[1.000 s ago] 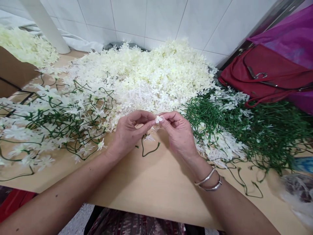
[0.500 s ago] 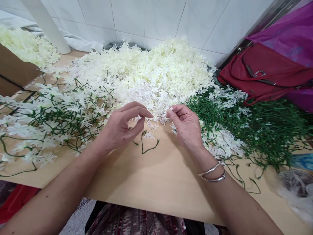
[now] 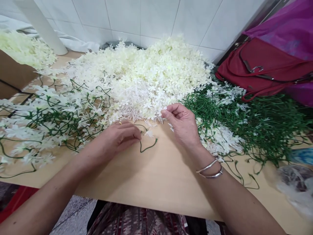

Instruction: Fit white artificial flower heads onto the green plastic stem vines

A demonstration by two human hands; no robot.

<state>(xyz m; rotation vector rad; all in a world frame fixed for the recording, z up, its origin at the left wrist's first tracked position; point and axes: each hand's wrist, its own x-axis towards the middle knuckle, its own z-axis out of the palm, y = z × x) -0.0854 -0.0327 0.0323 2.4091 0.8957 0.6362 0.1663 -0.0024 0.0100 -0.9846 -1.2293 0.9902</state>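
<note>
While blossoms [image 3: 158, 68] heap ahead, green stems [image 3: 271, 130] alongside, red handbag [image 3: 271, 63] behind.

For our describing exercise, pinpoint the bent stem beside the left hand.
Find the big pale flower heap. In front of it, on the table, a green stem lies beside the left hand. Its sharp bend sets it apart from the curved stem behind it.

2 hands [image 3: 184, 125], 1 red hndbag [image 3: 276, 62], 1 wht pole [image 3: 40, 26]; blossoms [image 3: 166, 65] uncountable.

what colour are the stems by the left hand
Green; the stems by the left hand show best in the head view.
</note>
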